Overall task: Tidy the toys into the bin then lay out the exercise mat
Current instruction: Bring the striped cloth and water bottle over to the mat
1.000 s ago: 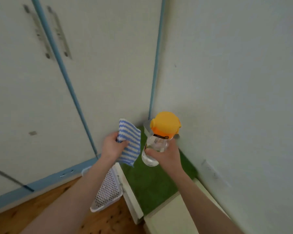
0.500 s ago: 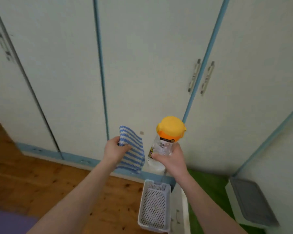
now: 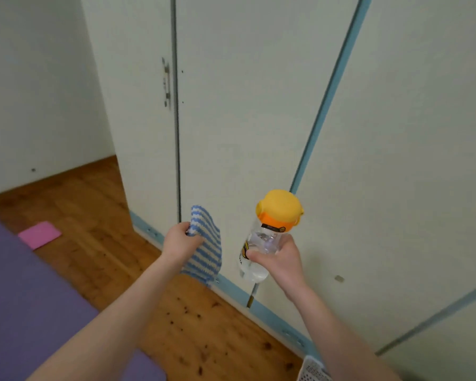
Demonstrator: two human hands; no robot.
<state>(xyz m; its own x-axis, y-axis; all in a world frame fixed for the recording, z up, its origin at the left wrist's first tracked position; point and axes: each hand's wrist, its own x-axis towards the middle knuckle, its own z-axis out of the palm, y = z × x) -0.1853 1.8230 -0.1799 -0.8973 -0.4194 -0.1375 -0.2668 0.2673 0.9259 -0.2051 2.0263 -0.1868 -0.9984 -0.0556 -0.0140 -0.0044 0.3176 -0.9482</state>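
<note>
Here, before the pale cupboard doors (image 3: 259, 105), the purple exercise mat (image 3: 25, 298) lies flat on the wooden floor (image 3: 99, 229) at lower left, below and left of both hands. The right hand (image 3: 282, 261) grips a clear orange-lidded bottle (image 3: 267, 237); the left hand (image 3: 179, 243), apart from it, pinches a blue-striped cloth (image 3: 208, 251).

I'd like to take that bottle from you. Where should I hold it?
Grasp the bottle around its orange lid, coming from above: it stands nearly upright, the lid is free, and the right hand wraps the clear body below.
</note>
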